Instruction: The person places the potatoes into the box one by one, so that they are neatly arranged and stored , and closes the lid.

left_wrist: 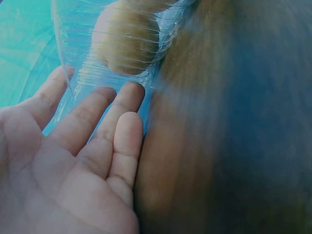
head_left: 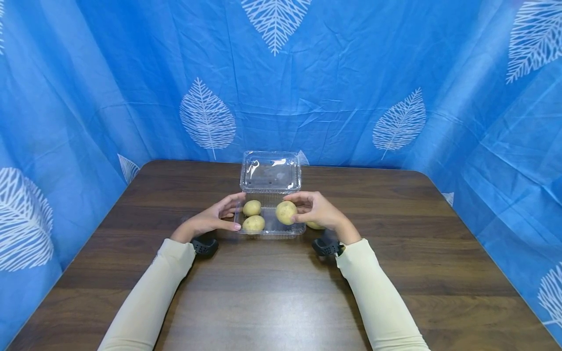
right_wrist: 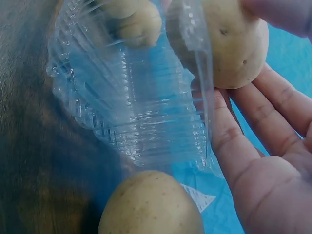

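Observation:
A clear plastic clamshell box (head_left: pixel 275 230) stands on the table with its lid (head_left: pixel 270 171) raised at the back. Two potatoes, one farther back (head_left: pixel 252 208) and one nearer (head_left: pixel 253 224), lie in its left half. My left hand (head_left: pixel 213 214) rests along the box's left side, its fairly straight fingers (left_wrist: pixel 129 97) against the ribbed wall and its thumb by the front corner. Over the box's right half, my right hand (head_left: pixel 319 210) pinches a potato (head_left: pixel 286 213) between thumb and fingers. Another potato (right_wrist: pixel 151 204) sits outside the box, partly hidden beneath the right hand.
The brown wooden table (head_left: pixel 263 292) runs back to a blue curtain (head_left: pixel 281 107) with white leaf prints. Each wrist wears a black band, one on the left (head_left: pixel 205 246) and one on the right (head_left: pixel 326 246).

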Demonstrator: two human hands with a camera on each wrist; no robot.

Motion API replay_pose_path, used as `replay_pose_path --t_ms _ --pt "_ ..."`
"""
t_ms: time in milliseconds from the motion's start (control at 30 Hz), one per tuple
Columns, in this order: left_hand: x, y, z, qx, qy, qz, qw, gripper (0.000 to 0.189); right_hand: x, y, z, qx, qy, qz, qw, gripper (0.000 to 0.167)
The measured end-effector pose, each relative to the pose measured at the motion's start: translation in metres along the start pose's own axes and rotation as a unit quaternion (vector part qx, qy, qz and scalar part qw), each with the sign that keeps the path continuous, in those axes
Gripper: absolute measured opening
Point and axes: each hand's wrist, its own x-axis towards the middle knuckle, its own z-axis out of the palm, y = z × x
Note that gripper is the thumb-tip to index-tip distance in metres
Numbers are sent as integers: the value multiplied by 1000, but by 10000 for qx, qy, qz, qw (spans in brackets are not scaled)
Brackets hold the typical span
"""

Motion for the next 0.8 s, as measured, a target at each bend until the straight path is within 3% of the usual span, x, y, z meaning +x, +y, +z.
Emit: replay_pose_path --t_ms 800 --pt "1 -1 0 21 7 -41 10000 104 10 -4 11 -587 -797 -221 9948 51"
